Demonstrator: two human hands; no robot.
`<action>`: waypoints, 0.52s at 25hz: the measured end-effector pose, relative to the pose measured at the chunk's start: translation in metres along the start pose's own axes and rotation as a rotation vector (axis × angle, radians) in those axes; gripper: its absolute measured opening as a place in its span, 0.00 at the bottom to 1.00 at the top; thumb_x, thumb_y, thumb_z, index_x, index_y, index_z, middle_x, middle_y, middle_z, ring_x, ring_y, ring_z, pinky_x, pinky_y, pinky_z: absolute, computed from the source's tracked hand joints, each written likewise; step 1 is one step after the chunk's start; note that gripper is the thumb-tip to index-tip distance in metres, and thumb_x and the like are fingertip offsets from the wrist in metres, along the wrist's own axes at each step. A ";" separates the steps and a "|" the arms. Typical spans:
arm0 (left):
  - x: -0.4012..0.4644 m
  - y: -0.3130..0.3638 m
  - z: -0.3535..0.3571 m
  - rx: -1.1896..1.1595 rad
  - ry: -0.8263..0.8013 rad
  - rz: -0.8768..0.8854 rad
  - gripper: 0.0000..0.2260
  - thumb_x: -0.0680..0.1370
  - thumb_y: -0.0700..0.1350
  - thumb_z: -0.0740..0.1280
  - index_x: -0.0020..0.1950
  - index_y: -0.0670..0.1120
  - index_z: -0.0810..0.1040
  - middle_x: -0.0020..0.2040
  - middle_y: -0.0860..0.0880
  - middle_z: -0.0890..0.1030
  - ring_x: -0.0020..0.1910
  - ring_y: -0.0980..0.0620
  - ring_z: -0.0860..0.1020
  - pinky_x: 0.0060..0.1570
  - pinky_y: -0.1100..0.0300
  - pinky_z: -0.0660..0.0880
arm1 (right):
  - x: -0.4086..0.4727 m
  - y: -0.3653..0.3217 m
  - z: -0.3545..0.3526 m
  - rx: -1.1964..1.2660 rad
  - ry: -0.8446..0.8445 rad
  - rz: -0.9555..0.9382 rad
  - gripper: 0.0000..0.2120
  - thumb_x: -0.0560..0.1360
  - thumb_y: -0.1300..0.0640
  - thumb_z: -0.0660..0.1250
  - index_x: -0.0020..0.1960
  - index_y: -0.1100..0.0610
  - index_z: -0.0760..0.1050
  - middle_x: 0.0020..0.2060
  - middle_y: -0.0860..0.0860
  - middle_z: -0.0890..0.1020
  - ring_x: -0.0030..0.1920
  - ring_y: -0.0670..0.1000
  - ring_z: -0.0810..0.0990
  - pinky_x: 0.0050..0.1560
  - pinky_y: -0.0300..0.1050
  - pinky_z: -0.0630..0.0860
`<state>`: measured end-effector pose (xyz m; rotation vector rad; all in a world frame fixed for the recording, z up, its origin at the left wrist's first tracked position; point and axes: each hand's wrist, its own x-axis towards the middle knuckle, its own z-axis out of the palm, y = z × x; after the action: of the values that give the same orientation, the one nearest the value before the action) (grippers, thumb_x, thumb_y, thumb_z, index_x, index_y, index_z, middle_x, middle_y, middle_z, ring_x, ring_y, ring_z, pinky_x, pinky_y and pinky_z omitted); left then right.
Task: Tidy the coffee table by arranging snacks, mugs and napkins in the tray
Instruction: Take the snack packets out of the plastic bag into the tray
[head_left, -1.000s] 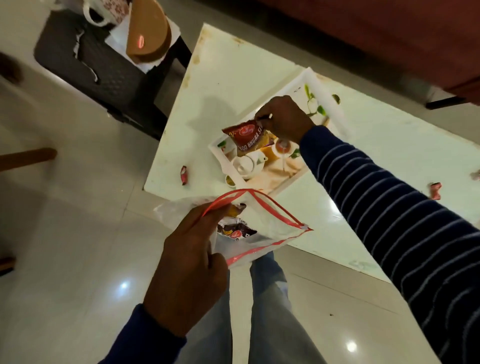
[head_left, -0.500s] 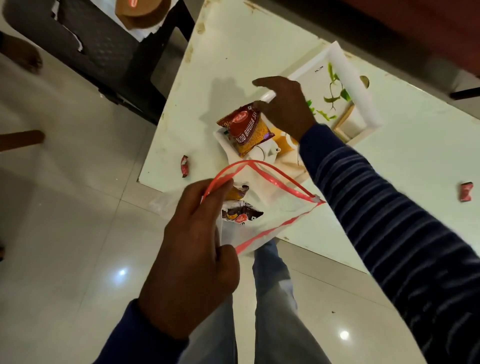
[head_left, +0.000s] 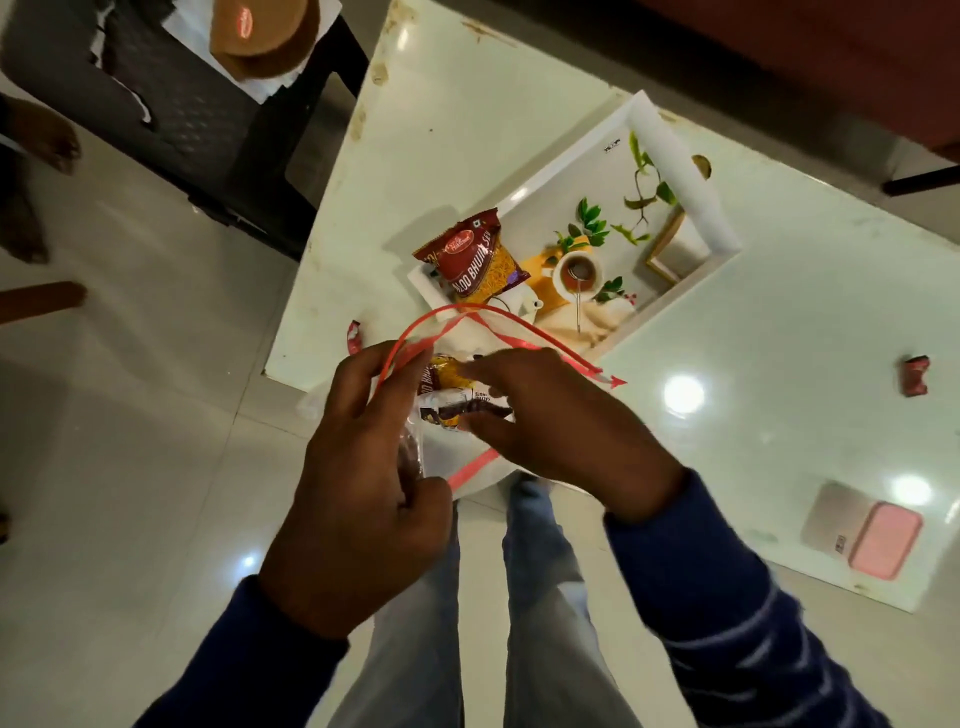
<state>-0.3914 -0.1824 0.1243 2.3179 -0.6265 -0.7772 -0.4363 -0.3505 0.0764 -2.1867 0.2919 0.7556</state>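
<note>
My left hand (head_left: 358, 483) grips a clear zip bag (head_left: 470, 467) with a red seal strip, held over the near edge of the white coffee table (head_left: 779, 332). My right hand (head_left: 561, 421) reaches into the bag's open mouth and pinches a dark snack packet (head_left: 462, 410); a second yellow-and-maroon packet lies beside it inside. A white tray (head_left: 696, 197) printed with leaves and a teacup sits on the table. A red and yellow snack packet (head_left: 475, 257) lies in the tray's near-left corner.
Small red wrapped sweets lie on the table at left (head_left: 354, 336) and right (head_left: 915, 375). A pink and grey box (head_left: 862, 530) sits near the right edge. A black chair (head_left: 208, 130) with a brown cap stands at the upper left. Another person's foot (head_left: 49, 143) shows at far left.
My right hand left the red and yellow packet in the tray and came back to the bag, where it now pinches a packet inside. The view shifted toward the table.
</note>
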 end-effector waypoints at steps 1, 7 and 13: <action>0.000 0.001 0.002 0.003 0.003 0.009 0.34 0.66 0.39 0.68 0.73 0.38 0.68 0.70 0.38 0.70 0.68 0.53 0.66 0.62 0.82 0.57 | 0.011 0.002 0.011 -0.099 -0.023 0.015 0.24 0.77 0.49 0.69 0.72 0.52 0.70 0.66 0.51 0.77 0.64 0.51 0.76 0.60 0.42 0.72; 0.000 0.007 0.009 0.014 0.041 0.019 0.34 0.65 0.39 0.69 0.71 0.35 0.69 0.68 0.37 0.73 0.66 0.47 0.68 0.63 0.65 0.63 | 0.051 0.003 0.067 -0.392 0.039 0.010 0.08 0.79 0.59 0.65 0.57 0.59 0.79 0.47 0.53 0.84 0.45 0.52 0.83 0.38 0.40 0.69; 0.000 0.007 0.013 -0.050 0.061 -0.032 0.32 0.67 0.39 0.66 0.72 0.39 0.69 0.71 0.41 0.70 0.67 0.52 0.66 0.61 0.70 0.64 | 0.039 0.005 0.055 -0.276 -0.065 -0.053 0.11 0.81 0.65 0.61 0.61 0.64 0.78 0.56 0.60 0.83 0.54 0.58 0.83 0.49 0.41 0.74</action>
<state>-0.4020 -0.1923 0.1203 2.3015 -0.5385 -0.7262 -0.4309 -0.3112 0.0222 -2.4113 0.0998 0.8788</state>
